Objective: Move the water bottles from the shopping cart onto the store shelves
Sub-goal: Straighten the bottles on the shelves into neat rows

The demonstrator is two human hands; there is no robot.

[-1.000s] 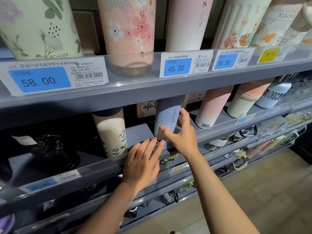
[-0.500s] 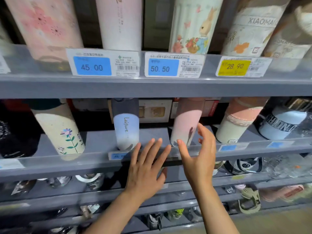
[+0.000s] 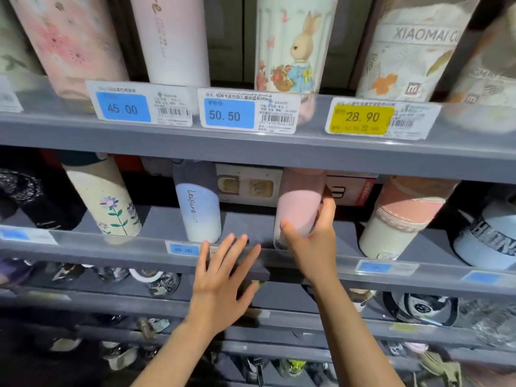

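The right hand (image 3: 312, 247) curls round the lower part of the pink bottle (image 3: 300, 205) on the middle shelf (image 3: 251, 219): the thumb lies across the front near the base and the fingers (image 3: 328, 210) wrap the right side. The bottle stands upright, its base just behind the shelf's clear front lip (image 3: 363, 263).

The left hand (image 3: 220, 283) is flat and spread, fingers straight, and holds nothing. Its fingertips rest against the front lip between the pink bottle and the blue Leisure bottle (image 3: 196, 208), just beside a small blue price label (image 3: 184, 250).

Between those two bottles a bare strip of grey shelf floor shows. To the right of the pink bottle there is another gap, then a cream and pink bottle (image 3: 402, 219), and beyond it a pale blue lettered one (image 3: 488, 238) at the edge of the view. To the left of the Leisure bottle stands a cream flowered bottle (image 3: 106, 199), leaning in the wide lens, with a dark bottle (image 3: 33, 199) beyond. Boxes (image 3: 251, 188) line the back of the shelf behind the bottles.

The upper shelf edge (image 3: 251, 149) sits close above the bottle tops, leaving little headroom. It carries price tags reading 45.00 (image 3: 122, 107), 50.50 (image 3: 226, 114) and 28.90 (image 3: 360, 118), with a rabbit-printed bottle (image 3: 296, 46) and others above. Lower shelves (image 3: 111, 303) hold blurred items.
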